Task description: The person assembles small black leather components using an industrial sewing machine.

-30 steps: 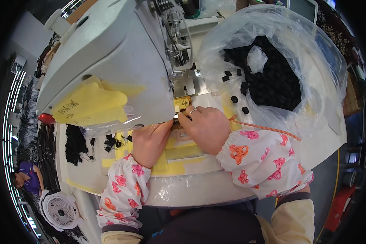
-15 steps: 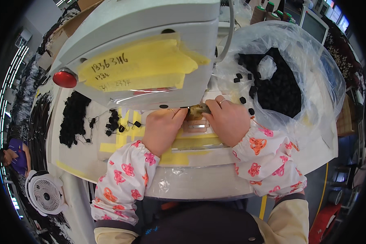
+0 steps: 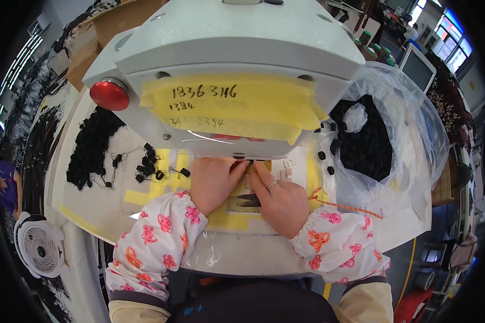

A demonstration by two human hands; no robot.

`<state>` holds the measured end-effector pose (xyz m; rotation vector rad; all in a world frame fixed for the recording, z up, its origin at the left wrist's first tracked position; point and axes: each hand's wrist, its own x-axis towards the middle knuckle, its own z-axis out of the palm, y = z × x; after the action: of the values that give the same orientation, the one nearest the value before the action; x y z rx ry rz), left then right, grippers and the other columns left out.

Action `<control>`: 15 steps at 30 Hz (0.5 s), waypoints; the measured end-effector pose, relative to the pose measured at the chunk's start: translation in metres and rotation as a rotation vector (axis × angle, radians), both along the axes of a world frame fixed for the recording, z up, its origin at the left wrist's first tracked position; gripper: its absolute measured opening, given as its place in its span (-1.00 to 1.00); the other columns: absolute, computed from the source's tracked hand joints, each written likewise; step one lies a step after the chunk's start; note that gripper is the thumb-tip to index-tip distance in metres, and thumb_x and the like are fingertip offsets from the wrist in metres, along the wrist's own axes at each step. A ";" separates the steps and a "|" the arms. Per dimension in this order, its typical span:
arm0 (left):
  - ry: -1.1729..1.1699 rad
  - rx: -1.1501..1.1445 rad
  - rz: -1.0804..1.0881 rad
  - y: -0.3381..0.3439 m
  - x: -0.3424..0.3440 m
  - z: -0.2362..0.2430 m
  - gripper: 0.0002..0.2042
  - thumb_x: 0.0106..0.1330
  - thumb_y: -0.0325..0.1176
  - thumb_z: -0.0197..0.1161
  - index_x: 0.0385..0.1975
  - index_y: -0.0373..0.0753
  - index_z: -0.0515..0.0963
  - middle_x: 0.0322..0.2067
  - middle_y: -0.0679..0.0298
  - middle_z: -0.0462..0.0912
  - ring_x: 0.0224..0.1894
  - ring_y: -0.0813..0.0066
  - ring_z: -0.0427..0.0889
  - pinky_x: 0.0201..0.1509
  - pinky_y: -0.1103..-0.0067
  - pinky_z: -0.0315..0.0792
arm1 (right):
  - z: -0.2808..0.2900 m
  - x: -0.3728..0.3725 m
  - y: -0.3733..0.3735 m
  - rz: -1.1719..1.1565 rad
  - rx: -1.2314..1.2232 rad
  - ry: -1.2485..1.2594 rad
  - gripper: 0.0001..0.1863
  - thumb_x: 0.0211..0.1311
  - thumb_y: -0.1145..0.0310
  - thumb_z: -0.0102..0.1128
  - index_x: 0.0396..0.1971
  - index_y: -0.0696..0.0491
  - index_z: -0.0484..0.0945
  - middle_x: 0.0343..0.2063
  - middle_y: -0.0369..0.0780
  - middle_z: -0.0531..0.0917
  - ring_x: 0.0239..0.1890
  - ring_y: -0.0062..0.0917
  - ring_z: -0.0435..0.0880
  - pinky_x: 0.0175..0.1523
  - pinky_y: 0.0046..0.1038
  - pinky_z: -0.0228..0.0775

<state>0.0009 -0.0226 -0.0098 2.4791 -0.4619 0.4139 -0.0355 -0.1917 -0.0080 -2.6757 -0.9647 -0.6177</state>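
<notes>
My left hand (image 3: pixel 215 183) is closed in a pinch at the base of the white sewing machine (image 3: pixel 226 48); what lies at its fingertips is too small and shadowed to make out. My right hand (image 3: pixel 280 204) meets it there with an extended forefinger, while its other fingers grip dark thread snips (image 3: pixel 248 200) tied to an orange cord (image 3: pixel 345 206). Both hands are over a work plate taped in yellow (image 3: pixel 226 220). Left of them lie small black pieces joined by thread (image 3: pixel 148 164) and a larger black pile (image 3: pixel 89 148).
An open plastic bag of black pieces (image 3: pixel 364 156) sits at the right. The machine carries a red button (image 3: pixel 109 94). Thread cones (image 3: pixel 377 51) stand behind. At the left are a white fan (image 3: pixel 42 250) and another person in purple (image 3: pixel 8 185). A distant person (image 3: pixel 411 32) is at the back right.
The view has shifted, so the machine's head fills more of the top. My right hand has moved lower and leftward, and the snips' blades now point left below the fingertips.
</notes>
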 end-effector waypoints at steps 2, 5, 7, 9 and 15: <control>-0.048 -0.023 0.002 0.000 0.001 0.000 -0.84 0.11 -0.27 0.26 -0.37 -0.19 0.62 -0.54 0.22 0.61 -0.52 0.22 0.55 -0.42 0.43 0.41 | 0.000 0.000 0.001 -0.002 0.019 0.000 -0.71 -0.07 0.47 0.15 -0.25 0.17 0.54 -0.05 -0.08 0.54 -0.64 -0.54 0.54 -0.52 -0.51 0.41; -0.131 -0.042 -0.010 0.001 0.003 -0.001 -0.83 0.11 -0.27 0.21 -0.39 -0.21 0.59 -0.46 0.13 0.61 -0.45 0.16 0.57 -0.40 0.37 0.41 | 0.000 0.001 0.002 -0.012 0.051 -0.011 -0.74 -0.07 0.48 0.17 -0.28 0.15 0.55 -0.07 -0.13 0.56 -0.66 -0.52 0.53 -0.54 -0.50 0.39; -0.060 -0.081 -0.019 0.003 0.004 -0.007 -0.83 0.11 -0.29 0.20 -0.37 -0.23 0.59 -0.42 0.12 0.61 -0.41 0.12 0.56 -0.36 0.37 0.42 | 0.000 0.002 0.003 -0.011 0.065 -0.018 -0.74 -0.07 0.48 0.16 -0.28 0.16 0.54 -0.08 -0.13 0.56 -0.66 -0.52 0.53 -0.54 -0.50 0.39; -0.007 -0.067 -0.023 0.007 0.001 -0.009 -0.83 0.12 -0.29 0.19 -0.37 -0.23 0.58 -0.44 0.13 0.60 -0.43 0.13 0.56 -0.37 0.37 0.41 | 0.000 0.002 0.005 -0.035 0.027 0.004 -0.73 -0.06 0.48 0.15 -0.27 0.16 0.54 -0.10 -0.14 0.57 -0.65 -0.52 0.53 -0.54 -0.50 0.39; -0.118 0.084 -0.059 0.008 0.003 -0.019 -0.85 0.17 -0.27 0.11 -0.40 -0.16 0.57 -0.53 0.21 0.59 -0.49 0.17 0.56 -0.45 0.37 0.40 | 0.001 0.002 0.005 -0.028 -0.022 -0.014 -0.73 -0.07 0.48 0.14 -0.27 0.17 0.52 -0.22 -0.18 0.59 -0.63 -0.52 0.53 -0.55 -0.51 0.37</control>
<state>0.0043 -0.0150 -0.0285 2.5242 -0.6103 0.5288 -0.0338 -0.1869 -0.0075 -2.7125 -0.9447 -0.6366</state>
